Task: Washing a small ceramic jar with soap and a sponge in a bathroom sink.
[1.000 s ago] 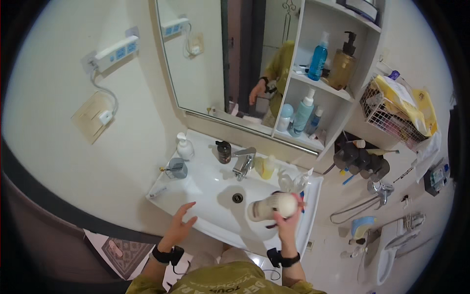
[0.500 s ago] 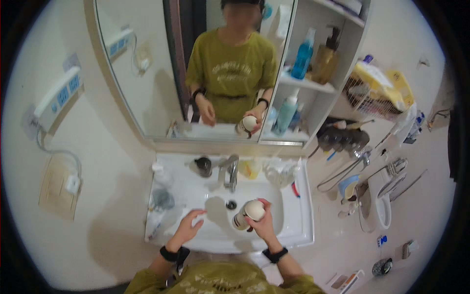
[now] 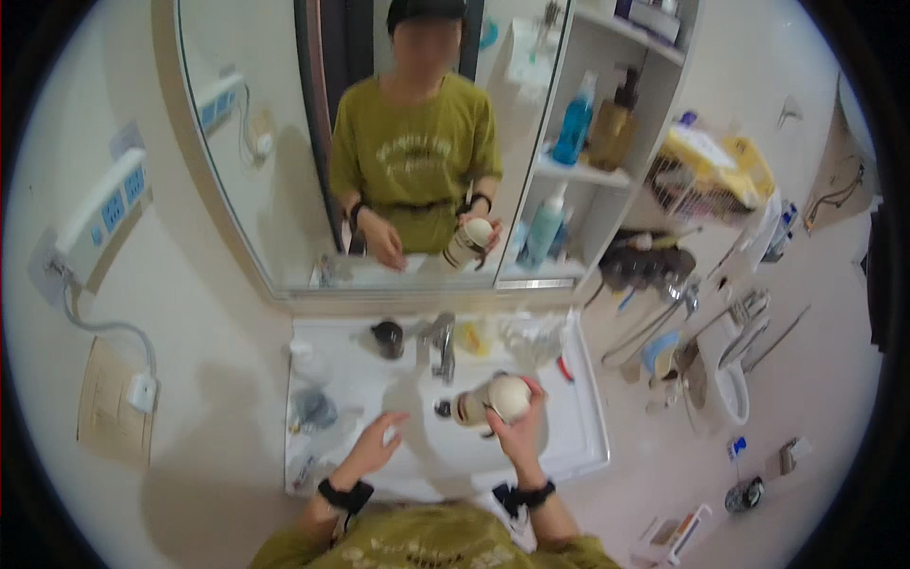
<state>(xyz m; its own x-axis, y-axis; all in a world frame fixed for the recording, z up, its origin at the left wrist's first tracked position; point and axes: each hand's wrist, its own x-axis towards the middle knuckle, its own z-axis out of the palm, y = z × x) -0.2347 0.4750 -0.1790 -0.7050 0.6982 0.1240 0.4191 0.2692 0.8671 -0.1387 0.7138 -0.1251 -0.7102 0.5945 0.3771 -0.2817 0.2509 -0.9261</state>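
My right hand point(image 3: 518, 429) is wrapped round a cream bottle point(image 3: 473, 406) with a rounded top and dark bands. The bottle leans over the white sink basin point(image 3: 417, 455), its top toward my fingers and its other end toward the drain point(image 3: 443, 408). A dark strip, perhaps a strap, shows beneath it. My left hand point(image 3: 374, 444) hovers over the left side of the basin with its fingers apart and nothing in them. Both wrists wear black bands. The mirror point(image 3: 284, 218) also reflects the bottle in my hand.
Behind the basin stands a chrome faucet point(image 3: 439, 348), with a dark cup point(image 3: 387, 339) at its left. A bluish clear container point(image 3: 314, 410) sits on the left ledge. Pump bottles line the shelves point(image 3: 590, 174) beside the mirror. A white toilet point(image 3: 725, 379) stands farther right.
The bottle has tipped further over, with its top shifted right in my right hand. My left hand stays open. The whole view has shifted slightly.
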